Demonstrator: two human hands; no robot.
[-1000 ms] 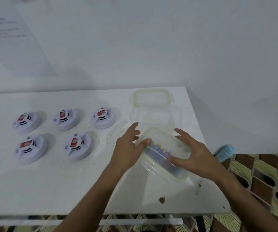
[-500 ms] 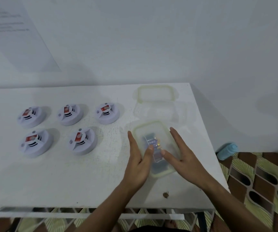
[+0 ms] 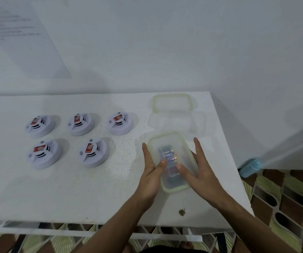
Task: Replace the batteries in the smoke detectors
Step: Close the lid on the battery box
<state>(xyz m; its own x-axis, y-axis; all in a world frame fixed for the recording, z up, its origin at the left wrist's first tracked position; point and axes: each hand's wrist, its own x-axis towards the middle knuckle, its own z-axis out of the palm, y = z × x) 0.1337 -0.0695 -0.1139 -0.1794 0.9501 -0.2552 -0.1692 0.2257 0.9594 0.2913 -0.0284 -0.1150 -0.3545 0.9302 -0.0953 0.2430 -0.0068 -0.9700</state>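
Both hands are bracketing the lidded container [image 3: 171,161] of batteries [image 3: 169,157] at lower right of the table [image 3: 74,194]; left hand [image 3: 151,172] and right hand [image 3: 199,170] fingers are lying open, thumbs pressing its lid, probably to steady it. Five smoke detectors [image 3: 92,152] are waiting in rows at centre left

Bare table [image 3: 96,190] is left open to the left of the left hand [image 3: 149,177]. Farther left, passage is blocked by five smoke detectors [image 3: 93,152]; beyond both hands, by an empty container [image 3: 177,123].
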